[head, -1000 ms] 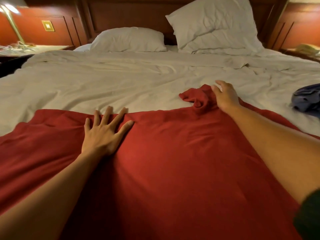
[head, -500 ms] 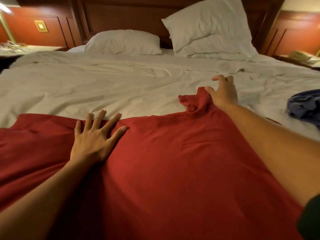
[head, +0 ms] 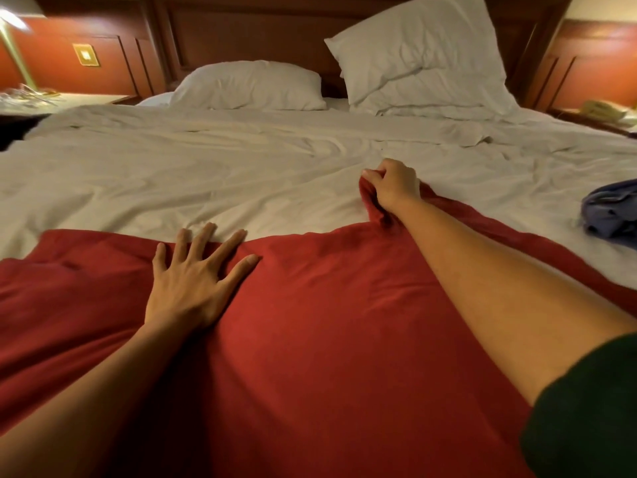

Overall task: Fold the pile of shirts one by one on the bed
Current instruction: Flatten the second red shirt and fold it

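Observation:
A large red shirt (head: 327,322) lies spread across the near part of the white bed (head: 206,174). My left hand (head: 196,277) presses flat on it near its far edge, fingers spread and holding nothing. My right hand (head: 393,188) reaches further out and is closed on a bunched sleeve of the red shirt, lifted a little off the sheet. A crumpled blue shirt (head: 613,212) lies at the right edge of the bed, away from both hands.
Two white pillows (head: 251,86) (head: 420,56) lean against the dark wooden headboard (head: 248,32). A nightstand (head: 69,100) with a lamp stands at the far left, another nightstand (head: 599,112) at the far right. Wrinkled white sheet spreads between the red shirt and the pillows.
My right hand has closed on the bunched sleeve, where before its fingers lay loosely over it. My left hand stays flat on the shirt, now nearer its far edge.

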